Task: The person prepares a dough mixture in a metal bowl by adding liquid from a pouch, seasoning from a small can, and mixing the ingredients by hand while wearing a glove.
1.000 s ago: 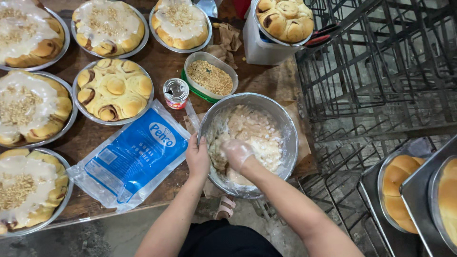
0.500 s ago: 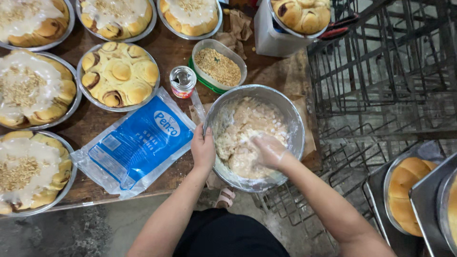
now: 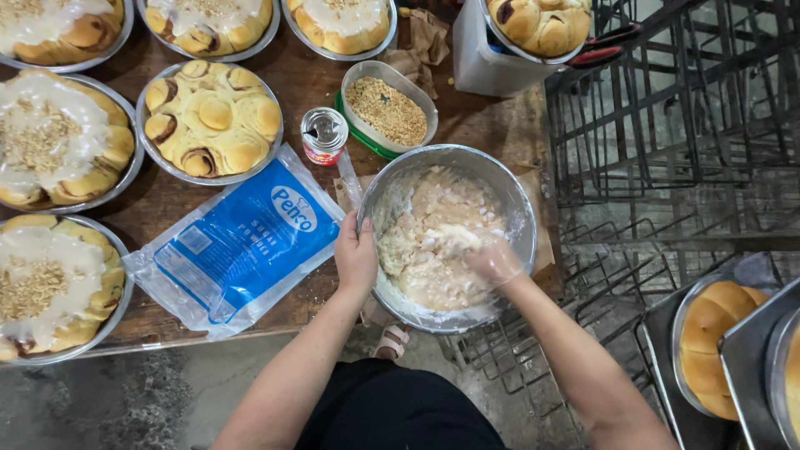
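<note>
The metal bowl (image 3: 508,192) is pinched at its rim by the left hand (image 3: 356,254) on a dark wooden table (image 3: 312,79). The right hand (image 3: 493,258) is sunk in pale lumpy mixture (image 3: 433,242); its grip cannot be told

At the bench's near right corner, the left hand (image 3: 356,254) grips the rim of a metal bowl (image 3: 517,218). The gloved right hand (image 3: 493,258) sits in the pale lumpy mixture (image 3: 433,233) inside it. A blue pouch (image 3: 242,246) lies just beside the bowl.
</note>
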